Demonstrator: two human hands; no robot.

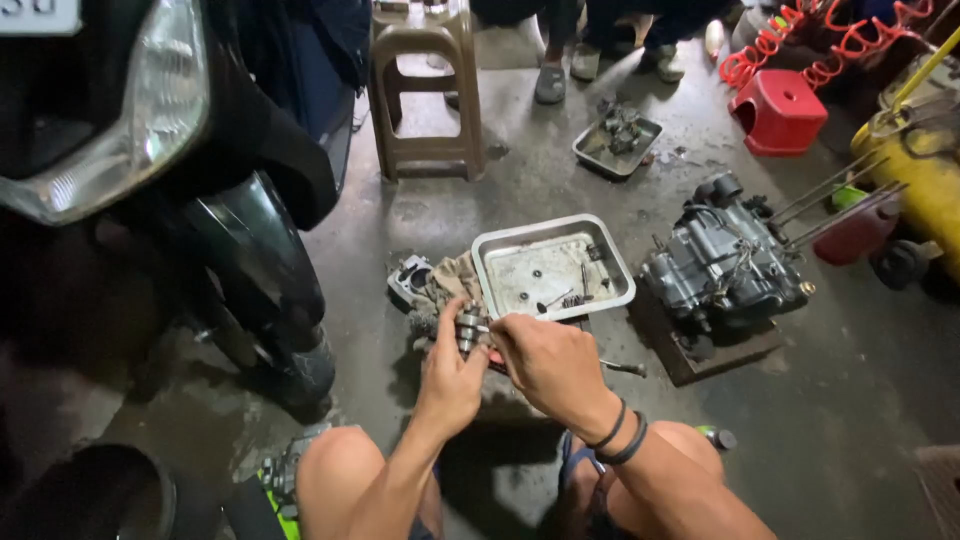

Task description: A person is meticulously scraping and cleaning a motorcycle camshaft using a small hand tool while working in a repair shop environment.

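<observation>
Head view, workshop floor. The left hand closes its fingers around a small metal engine part, a short shaft with stepped collars, and holds it upright above the concrete floor, just in front of the near-left corner of a steel tray. The right hand comes in from the side, its fingertips pinched on the part's right end, apparently so that one hand steadies while the other works. The tray holds a few loose bolts and small pieces, kept together within reach. A rag and a cylinder block lie touching the tray's left edge. To the tray's right, an engine case rests on a wooden board. A second tray, a plastic stool, and a red stool stand farther off; a motorcycle's front wheel is at left.
</observation>
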